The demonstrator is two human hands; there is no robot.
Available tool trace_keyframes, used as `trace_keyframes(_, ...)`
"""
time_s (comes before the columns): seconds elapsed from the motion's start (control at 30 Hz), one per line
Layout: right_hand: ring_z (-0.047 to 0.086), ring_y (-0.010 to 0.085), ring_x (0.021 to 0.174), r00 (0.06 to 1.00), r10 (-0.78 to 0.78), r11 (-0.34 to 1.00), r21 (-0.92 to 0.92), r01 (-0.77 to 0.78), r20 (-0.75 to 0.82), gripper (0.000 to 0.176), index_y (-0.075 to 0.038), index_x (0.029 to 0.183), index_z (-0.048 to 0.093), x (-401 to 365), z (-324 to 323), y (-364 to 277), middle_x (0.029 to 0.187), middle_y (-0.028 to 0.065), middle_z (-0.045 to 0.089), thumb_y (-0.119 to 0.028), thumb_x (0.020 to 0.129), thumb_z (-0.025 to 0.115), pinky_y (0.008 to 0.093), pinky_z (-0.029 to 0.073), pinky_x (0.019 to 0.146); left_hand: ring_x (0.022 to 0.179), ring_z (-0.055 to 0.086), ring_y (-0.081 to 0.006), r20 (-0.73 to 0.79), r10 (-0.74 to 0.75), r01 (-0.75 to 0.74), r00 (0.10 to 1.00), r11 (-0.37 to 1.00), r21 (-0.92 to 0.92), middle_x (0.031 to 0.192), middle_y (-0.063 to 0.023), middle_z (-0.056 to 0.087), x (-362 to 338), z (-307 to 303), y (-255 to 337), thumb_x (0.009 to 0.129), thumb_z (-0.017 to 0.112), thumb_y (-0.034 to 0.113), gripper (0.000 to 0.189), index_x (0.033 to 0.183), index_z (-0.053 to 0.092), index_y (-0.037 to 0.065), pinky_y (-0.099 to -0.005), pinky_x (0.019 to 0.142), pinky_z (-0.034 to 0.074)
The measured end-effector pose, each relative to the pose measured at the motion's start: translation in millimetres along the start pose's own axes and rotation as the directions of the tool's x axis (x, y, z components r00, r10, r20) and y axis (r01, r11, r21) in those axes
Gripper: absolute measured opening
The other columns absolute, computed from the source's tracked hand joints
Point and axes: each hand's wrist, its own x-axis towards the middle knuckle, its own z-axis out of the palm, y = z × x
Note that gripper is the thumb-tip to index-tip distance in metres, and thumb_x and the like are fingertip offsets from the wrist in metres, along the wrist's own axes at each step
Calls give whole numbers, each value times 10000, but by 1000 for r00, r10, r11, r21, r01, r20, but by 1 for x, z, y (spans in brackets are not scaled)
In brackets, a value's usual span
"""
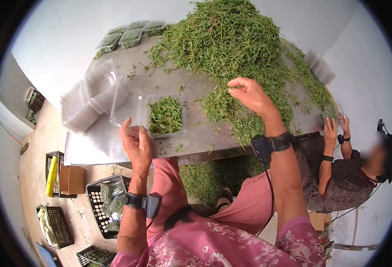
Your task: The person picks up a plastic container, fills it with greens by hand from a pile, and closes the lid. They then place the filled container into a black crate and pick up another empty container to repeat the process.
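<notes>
On the metal table (pixel 160 80), an open clear plastic box (pixel 183 116) holds loose green leafy stems (pixel 165 115). My left hand (pixel 136 144) is at the box's lower left corner, by its raised clear lid, with the fingers apart and nothing held. Over the near edge of the large heap of greens (pixel 225 40) hovers my right hand (pixel 250 95). Its thumb and forefinger are close together, and whether something small is between them cannot be made out.
Stacked empty clear boxes (pixel 91 98) stand at the left of the table, filled boxes (pixel 131 38) at the back left. A co-worker (pixel 343 178) works at the right edge. Black crates (pixel 109 204) and a cardboard box (pixel 72 180) are on the floor.
</notes>
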Motion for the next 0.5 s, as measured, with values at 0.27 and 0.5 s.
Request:
trace_keyframes(0.27, 597, 316, 1035, 995, -69, 933, -359, 37, -78, 432, -12, 1170, 616, -10, 35, 3, 1099, 163, 627, -183, 793, 738, 417, 477, 905, 622, 527, -83, -19, -81, 80, 997, 996, -38, 808, -53, 549, -1, 3, 15, 924, 556, 2, 375, 1268, 416, -44, -228, 579, 445)
trace_keyframes(0.5, 626, 281, 778, 997, 3, 949, -313, -28, -82, 365, 41, 1107, 623, -2, 32, 2, 811, 156, 625, -149, 809, 713, 432, 488, 709, 610, 529, -84, -13, -82, 81, 997, 995, -65, 805, -46, 552, -1, 2, 14, 924, 556, 2, 381, 1275, 413, -44, -225, 569, 445)
